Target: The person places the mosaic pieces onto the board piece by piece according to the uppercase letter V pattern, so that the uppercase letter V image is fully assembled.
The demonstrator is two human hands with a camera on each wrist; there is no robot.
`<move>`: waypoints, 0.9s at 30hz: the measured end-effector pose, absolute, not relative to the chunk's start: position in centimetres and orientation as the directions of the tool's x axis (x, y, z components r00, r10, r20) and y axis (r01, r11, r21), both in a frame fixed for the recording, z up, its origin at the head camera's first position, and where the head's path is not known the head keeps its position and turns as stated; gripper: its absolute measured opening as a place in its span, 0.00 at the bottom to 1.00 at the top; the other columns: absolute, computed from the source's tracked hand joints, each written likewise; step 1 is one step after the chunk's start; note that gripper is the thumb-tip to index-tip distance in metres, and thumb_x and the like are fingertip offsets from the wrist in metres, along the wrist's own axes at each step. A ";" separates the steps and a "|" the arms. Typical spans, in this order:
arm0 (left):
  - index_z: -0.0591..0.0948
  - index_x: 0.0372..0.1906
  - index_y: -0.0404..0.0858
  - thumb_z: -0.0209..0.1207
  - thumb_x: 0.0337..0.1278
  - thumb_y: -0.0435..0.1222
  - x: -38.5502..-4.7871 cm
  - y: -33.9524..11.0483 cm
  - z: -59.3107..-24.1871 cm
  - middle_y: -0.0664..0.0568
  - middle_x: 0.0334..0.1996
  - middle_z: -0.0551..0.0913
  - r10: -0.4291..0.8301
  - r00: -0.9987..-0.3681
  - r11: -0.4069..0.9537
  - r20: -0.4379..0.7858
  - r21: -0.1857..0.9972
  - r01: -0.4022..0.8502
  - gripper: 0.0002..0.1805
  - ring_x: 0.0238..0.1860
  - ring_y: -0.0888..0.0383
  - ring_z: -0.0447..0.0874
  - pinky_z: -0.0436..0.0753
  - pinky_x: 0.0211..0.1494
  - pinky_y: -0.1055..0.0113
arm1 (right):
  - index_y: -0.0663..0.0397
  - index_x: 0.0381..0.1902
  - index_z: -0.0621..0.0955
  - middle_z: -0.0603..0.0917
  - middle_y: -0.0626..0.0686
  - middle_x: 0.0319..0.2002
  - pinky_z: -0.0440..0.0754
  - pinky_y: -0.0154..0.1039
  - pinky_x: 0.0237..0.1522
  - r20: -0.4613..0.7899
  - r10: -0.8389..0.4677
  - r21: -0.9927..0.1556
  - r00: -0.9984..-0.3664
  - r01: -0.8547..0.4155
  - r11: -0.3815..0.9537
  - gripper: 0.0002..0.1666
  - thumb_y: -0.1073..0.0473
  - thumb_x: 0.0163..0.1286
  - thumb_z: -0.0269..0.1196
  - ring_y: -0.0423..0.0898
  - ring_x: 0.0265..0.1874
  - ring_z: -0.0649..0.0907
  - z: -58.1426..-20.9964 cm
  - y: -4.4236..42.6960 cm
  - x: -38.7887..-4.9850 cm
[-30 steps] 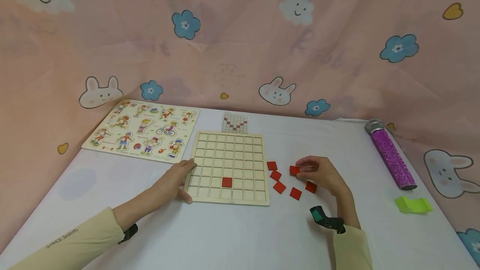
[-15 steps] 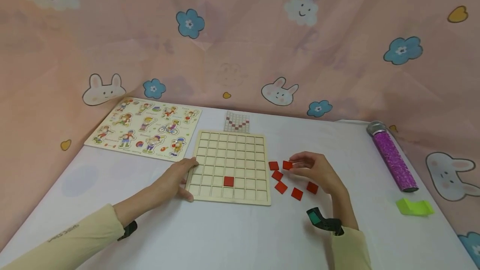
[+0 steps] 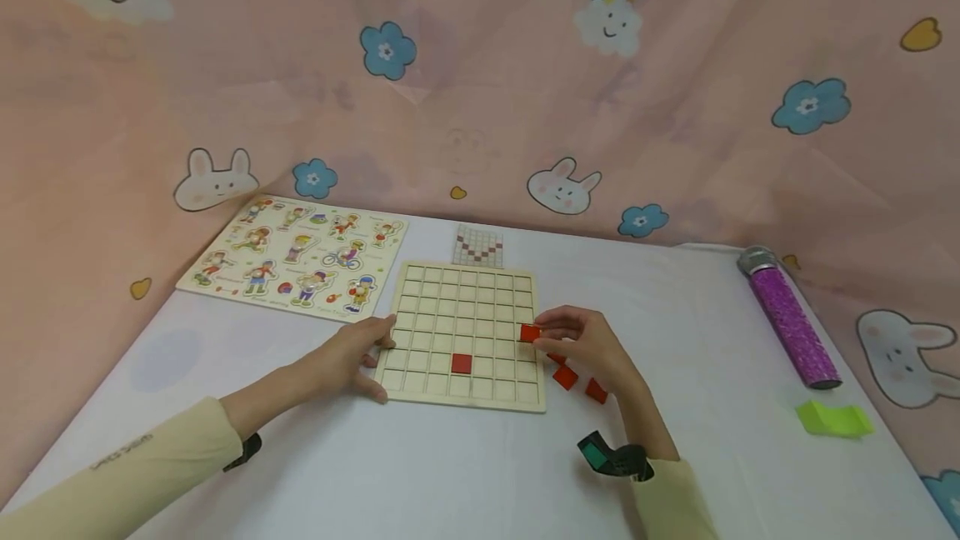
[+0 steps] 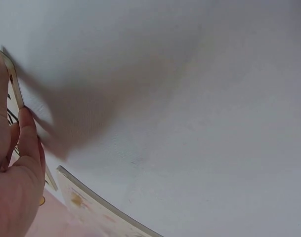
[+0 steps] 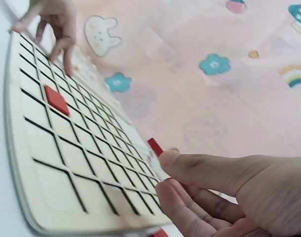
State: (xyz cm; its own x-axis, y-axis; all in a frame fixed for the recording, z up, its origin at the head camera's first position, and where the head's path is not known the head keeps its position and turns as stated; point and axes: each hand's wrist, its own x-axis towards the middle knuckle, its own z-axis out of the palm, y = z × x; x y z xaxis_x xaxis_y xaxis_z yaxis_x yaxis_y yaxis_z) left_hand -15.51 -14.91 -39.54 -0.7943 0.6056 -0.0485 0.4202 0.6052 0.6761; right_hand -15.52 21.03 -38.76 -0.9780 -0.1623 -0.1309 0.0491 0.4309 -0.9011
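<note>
A pale wooden grid board [image 3: 467, 305] lies flat on the white table, with one red square tile [image 3: 462, 363] sitting in a lower cell. My left hand [image 3: 347, 359] grips the board's left edge, thumb at the near corner and fingers on the rim. Between thumb and fingers, my right hand [image 3: 588, 346] pinches another red tile [image 3: 529, 332] above the board's right edge. Several loose red tiles [image 3: 566, 377] lie beneath and beside that hand, some of them hidden by it. In the right wrist view the pinched red tile [image 5: 154, 146] shows edge-on at the thumb tip.
Behind the board lies a small pattern card [image 3: 478, 246] with a red V of squares. A picture puzzle board [image 3: 300, 261] rests at the back left. To the right are a purple glitter microphone [image 3: 795, 325] and a green piece [image 3: 834, 419]. A pink patterned cloth [image 3: 465, 90] stands behind.
My right hand has carried the pinched red tile leftward, from among the loose tiles to the board's right edge. The left hand keeps its place on the board. The head view has shifted slightly.
</note>
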 end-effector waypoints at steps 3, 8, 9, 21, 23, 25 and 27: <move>0.56 0.68 0.18 0.78 0.28 0.36 -15.8 -14.9 -39.4 0.39 0.51 0.77 0.614 -0.787 0.604 -0.068 0.682 0.412 0.59 0.41 0.57 0.78 0.80 0.42 0.72 | 0.62 0.50 0.80 0.83 0.58 0.46 0.80 0.30 0.43 -0.130 -0.166 -0.918 -0.978 0.056 0.391 0.21 0.62 0.59 0.69 0.48 0.42 0.83 -39.0 19.7 -15.3; 0.57 0.66 0.17 0.78 0.25 0.35 -15.9 -14.7 -39.3 0.39 0.50 0.77 0.601 -0.797 0.598 -0.066 0.698 0.393 0.59 0.45 0.53 0.77 0.80 0.43 0.73 | 0.63 0.49 0.80 0.83 0.57 0.45 0.80 0.30 0.43 -0.103 -0.158 -0.944 -0.982 0.046 0.327 0.20 0.65 0.59 0.70 0.47 0.41 0.83 -39.5 17.9 -15.2; 0.57 0.66 0.17 0.78 0.24 0.34 -15.8 -14.6 -39.3 0.39 0.50 0.78 0.596 -0.800 0.599 -0.066 0.700 0.389 0.59 0.46 0.52 0.77 0.80 0.43 0.73 | 0.63 0.49 0.80 0.83 0.57 0.44 0.80 0.29 0.42 -0.096 -0.152 -0.946 -0.984 0.043 0.320 0.20 0.65 0.58 0.70 0.47 0.40 0.83 -39.7 17.6 -15.2; 0.58 0.66 0.17 0.79 0.22 0.34 -15.6 -14.4 -39.3 0.39 0.49 0.78 0.564 -0.823 0.638 -0.063 0.666 0.386 0.60 0.38 0.58 0.76 0.80 0.40 0.74 | 0.64 0.46 0.82 0.86 0.56 0.38 0.80 0.30 0.42 -0.080 -0.129 -0.953 -0.988 0.038 0.299 0.19 0.68 0.54 0.72 0.44 0.36 0.84 -40.5 14.8 -15.7; 0.58 0.66 0.17 0.79 0.22 0.34 -15.5 -14.4 -39.3 0.40 0.49 0.78 0.563 -0.824 0.629 -0.059 0.678 0.381 0.60 0.37 0.58 0.76 0.80 0.40 0.73 | 0.63 0.45 0.83 0.86 0.56 0.38 0.81 0.30 0.41 -0.084 -0.123 -0.952 -0.989 0.043 0.303 0.19 0.68 0.54 0.72 0.44 0.36 0.84 -40.4 14.4 -15.7; 0.57 0.66 0.17 0.79 0.23 0.33 -15.4 -14.4 -39.3 0.41 0.48 0.78 0.564 -0.824 0.619 -0.056 0.689 0.377 0.60 0.37 0.58 0.76 0.80 0.40 0.72 | 0.64 0.45 0.83 0.86 0.56 0.38 0.81 0.31 0.41 -0.081 -0.125 -0.952 -0.989 0.040 0.304 0.19 0.68 0.54 0.72 0.44 0.36 0.85 -40.4 14.0 -15.7; 0.57 0.66 0.17 0.78 0.22 0.33 -15.4 -14.4 -39.2 0.41 0.48 0.78 0.564 -0.824 0.615 -0.053 0.693 0.376 0.60 0.37 0.58 0.76 0.80 0.40 0.72 | 0.63 0.45 0.83 0.86 0.57 0.38 0.81 0.31 0.41 -0.081 -0.127 -0.952 -0.989 0.039 0.302 0.19 0.69 0.54 0.71 0.45 0.37 0.85 -40.4 13.7 -15.8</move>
State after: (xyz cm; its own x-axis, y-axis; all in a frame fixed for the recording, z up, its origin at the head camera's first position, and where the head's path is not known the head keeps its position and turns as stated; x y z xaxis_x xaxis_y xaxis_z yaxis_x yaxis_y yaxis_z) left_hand -15.36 -14.42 -39.22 -0.8242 0.5638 -0.0534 0.3759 0.6151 0.6931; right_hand -15.77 13.66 -40.37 -0.9886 -0.1274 -0.0805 0.0387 0.3021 -0.9525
